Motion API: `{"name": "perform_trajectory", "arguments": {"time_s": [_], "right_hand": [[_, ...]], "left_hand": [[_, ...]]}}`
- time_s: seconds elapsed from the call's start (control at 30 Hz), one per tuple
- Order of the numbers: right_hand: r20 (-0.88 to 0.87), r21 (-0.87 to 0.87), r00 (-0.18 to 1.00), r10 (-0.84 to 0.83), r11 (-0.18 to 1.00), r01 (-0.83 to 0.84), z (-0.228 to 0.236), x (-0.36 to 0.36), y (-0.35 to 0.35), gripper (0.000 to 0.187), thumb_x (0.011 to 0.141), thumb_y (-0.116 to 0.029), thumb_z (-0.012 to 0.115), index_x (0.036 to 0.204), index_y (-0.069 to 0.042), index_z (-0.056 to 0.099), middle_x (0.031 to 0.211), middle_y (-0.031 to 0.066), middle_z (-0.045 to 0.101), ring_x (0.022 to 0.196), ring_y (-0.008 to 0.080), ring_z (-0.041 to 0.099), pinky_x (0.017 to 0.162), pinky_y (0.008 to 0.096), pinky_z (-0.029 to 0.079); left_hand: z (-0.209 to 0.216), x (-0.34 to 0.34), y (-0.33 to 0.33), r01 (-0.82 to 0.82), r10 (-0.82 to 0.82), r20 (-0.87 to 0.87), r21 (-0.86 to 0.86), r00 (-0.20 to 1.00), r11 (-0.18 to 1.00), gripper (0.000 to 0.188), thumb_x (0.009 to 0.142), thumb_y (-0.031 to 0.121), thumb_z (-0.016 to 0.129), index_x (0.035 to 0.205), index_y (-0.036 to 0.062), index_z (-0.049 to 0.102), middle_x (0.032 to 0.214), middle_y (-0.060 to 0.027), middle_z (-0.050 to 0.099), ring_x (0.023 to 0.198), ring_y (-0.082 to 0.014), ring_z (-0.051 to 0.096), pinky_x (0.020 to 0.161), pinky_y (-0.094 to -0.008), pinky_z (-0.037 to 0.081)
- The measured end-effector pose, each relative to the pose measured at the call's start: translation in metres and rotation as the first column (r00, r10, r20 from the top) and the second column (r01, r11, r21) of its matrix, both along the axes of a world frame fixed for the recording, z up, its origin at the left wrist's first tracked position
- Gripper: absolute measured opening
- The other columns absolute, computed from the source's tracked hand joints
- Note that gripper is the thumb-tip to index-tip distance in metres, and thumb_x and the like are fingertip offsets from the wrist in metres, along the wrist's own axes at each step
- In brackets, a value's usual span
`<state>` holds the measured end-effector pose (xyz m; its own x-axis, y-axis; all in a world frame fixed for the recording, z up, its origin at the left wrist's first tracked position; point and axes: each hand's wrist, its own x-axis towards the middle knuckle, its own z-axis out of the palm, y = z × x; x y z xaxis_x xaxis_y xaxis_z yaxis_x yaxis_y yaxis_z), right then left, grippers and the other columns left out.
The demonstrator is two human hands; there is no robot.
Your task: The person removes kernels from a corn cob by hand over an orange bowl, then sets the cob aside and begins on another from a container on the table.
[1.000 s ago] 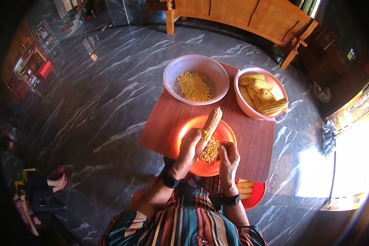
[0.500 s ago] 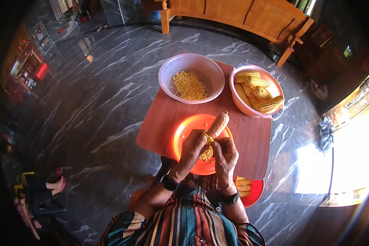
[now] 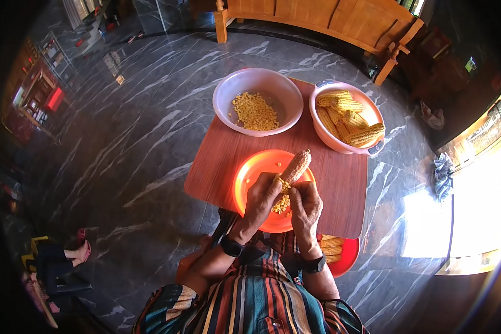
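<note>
Head view, looking down on a small reddish-brown table point(image 3: 222, 167) standing on dark marbled floor.

Hands, two. Left hand point(image 3: 260, 199): fingers curled about the near end of the corn cob point(image 3: 294, 168), thumb laid against its remaining kernels. Right hand point(image 3: 305, 205): fingers bent and closed in beside the same end of the cob, touching it; how firmly it grips cannot be told.

Corn cob in hand, one: mostly stripped, tilted up and away to the right, held over the orange plate point(image 3: 249, 173).

Orange plate, one: on the near edge of the table, a small heap of loose kernels point(image 3: 282, 205) in it beneath the hands.

Bowls on the table, two. Pale pink bowl point(image 3: 228, 92), far left, with a spread of loose yellow kernels. Pink tub point(image 3: 324, 136), far right, just beside the first, with about six whole yellow cobs.

Red dish point(image 3: 348, 257), one: below the table's near right corner, partly hidden, holding a few cobs; exact count cannot be told.

Wristbands, two, dark, one on each wrist.

Wooden bench point(image 3: 328, 16), one, beyond the table.
</note>
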<state>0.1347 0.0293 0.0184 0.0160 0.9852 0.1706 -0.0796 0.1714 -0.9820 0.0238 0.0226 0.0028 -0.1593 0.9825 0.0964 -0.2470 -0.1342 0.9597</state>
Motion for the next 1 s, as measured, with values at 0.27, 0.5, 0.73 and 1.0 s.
{"name": "perform_trajectory", "arguments": {"time_s": [0.27, 0.5, 0.73, 1.0], "right_hand": [[-0.104, -0.102, 0.993, -0.048, 0.994, 0.037, -0.018, -0.003, 0.005, 0.016, 0.092, -0.015, 0.050, 0.080, -0.003, 0.052, 0.064, -0.0024, 0.048, 0.054, 0.0025, 0.040, 0.049, 0.0171, 0.034], [-0.040, -0.207, 0.999, -0.024, 0.978, 0.015, -0.034, 0.013, 0.007, 0.017, 0.091, -0.015, 0.052, 0.080, -0.002, 0.054, 0.062, -0.0020, 0.047, 0.050, 0.0031, 0.039, 0.046, 0.0177, 0.033], [0.079, -0.168, 0.996, -0.042, 0.984, 0.054, -0.051, 0.018, 0.010, 0.018, 0.089, -0.017, 0.056, 0.083, -0.001, 0.054, 0.067, -0.0001, 0.051, 0.051, 0.0044, 0.042, 0.045, 0.0192, 0.037], [0.098, -0.011, 0.995, -0.008, 1.000, 0.010, 0.002, 0.001, 0.002, 0.012, 0.085, -0.006, 0.060, 0.091, 0.003, 0.055, 0.081, 0.0035, 0.059, 0.074, 0.0074, 0.052, 0.068, 0.0217, 0.045]], "left_hand": [[-0.011, 0.001, 0.001, 0.012, -0.003, 0.105, -0.080, 0.994, 0.997, 0.027, 0.093, 0.025, 0.051, 0.102, -0.0005, 0.051, 0.087, -0.0025, 0.057, 0.073, -0.0043, 0.051, 0.061, -0.0197, 0.043], [-0.008, -0.002, 0.004, -0.060, 0.080, 0.198, -0.103, 0.977, 0.993, 0.028, 0.092, 0.031, 0.052, 0.097, 0.0041, 0.051, 0.076, 0.0010, 0.050, 0.061, -0.0021, 0.043, 0.052, -0.0175, 0.034], [0.000, -0.002, 0.005, 0.045, -0.009, 0.260, -0.132, 0.966, 0.990, 0.028, 0.092, 0.032, 0.052, 0.097, 0.0039, 0.050, 0.071, 0.0013, 0.050, 0.052, -0.0017, 0.039, 0.045, -0.0171, 0.031], [-0.002, -0.001, 0.000, 0.005, 0.002, 0.089, -0.077, 0.996, 0.997, 0.023, 0.091, 0.022, 0.054, 0.101, 0.0013, 0.050, 0.079, -0.0008, 0.054, 0.065, -0.0035, 0.048, 0.056, -0.0185, 0.040]]}}
